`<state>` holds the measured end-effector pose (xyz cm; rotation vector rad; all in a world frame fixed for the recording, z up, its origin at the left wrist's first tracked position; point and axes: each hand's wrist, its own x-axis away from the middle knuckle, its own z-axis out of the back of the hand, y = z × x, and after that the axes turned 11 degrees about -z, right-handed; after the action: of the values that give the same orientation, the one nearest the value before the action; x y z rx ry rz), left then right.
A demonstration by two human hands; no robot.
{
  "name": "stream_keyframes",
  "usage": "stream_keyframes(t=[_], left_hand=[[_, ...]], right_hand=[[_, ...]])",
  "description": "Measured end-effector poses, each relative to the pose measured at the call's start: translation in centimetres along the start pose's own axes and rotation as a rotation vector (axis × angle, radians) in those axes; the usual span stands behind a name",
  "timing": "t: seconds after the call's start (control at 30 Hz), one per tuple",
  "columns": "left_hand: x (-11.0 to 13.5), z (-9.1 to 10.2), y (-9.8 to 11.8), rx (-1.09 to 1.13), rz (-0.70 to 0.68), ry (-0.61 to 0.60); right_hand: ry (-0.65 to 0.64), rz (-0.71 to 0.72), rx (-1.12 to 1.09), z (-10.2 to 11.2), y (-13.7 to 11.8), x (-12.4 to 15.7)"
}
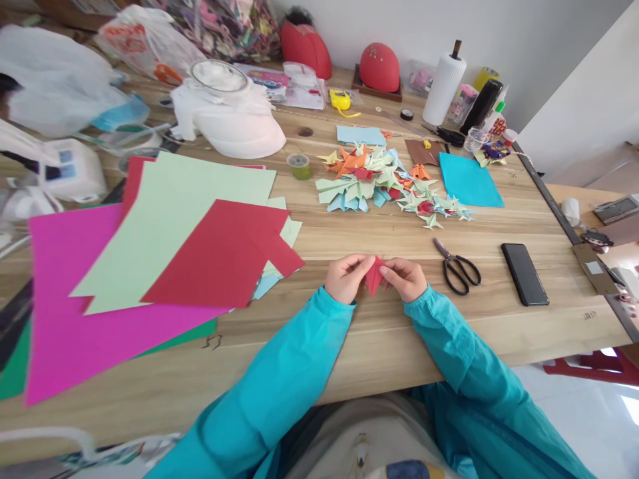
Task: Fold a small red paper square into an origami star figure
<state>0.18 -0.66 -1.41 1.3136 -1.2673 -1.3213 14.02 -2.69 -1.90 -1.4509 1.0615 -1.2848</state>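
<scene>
A small folded piece of red paper [373, 278], diamond-like in outline, is held up just above the wooden table. My left hand [345, 275] pinches its left edge between thumb and fingers. From the other side, my right hand [405, 277] grips the right edge the same way. Beyond my hands lies a heap of folded paper pieces [384, 176] in green, orange, red and blue, several of them star- or bird-like. Black-handled scissors [456, 266] rest to the right of my right hand.
Large sheets of red [214, 259], pale green [150, 226] and magenta paper [74, 332] overlap at left. A phone [525, 274] lies at right, with a turquoise sheet [470, 179] behind it. Along the back stand a yellow tape measure [340, 100], a red pincushion [379, 67] and a white roll [444, 88].
</scene>
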Motion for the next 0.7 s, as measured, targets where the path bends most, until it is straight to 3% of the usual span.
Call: stream_keyframes(t=[0.23, 0.37, 0.5, 0.7], left_hand=[[0.39, -0.23, 0.21, 0.037, -0.001, -0.115], [0.35, -0.13, -0.01, 0.099, -0.043, -0.096], [0.19, 0.02, 0.06, 0.182, 0.010, -0.171], [0.11, 0.17, 0.58, 0.117, -0.022, -0.273]], right_hand=[[0.115, 0.042, -0.018, 0.48, 0.01, -0.42], [0.156, 0.049, -0.024, 0.55, -0.18, -0.53], [0.194, 0.072, -0.040, 0.56, -0.36, -0.62], [0.210, 0.063, -0.090, 0.66, -0.56, -0.63]])
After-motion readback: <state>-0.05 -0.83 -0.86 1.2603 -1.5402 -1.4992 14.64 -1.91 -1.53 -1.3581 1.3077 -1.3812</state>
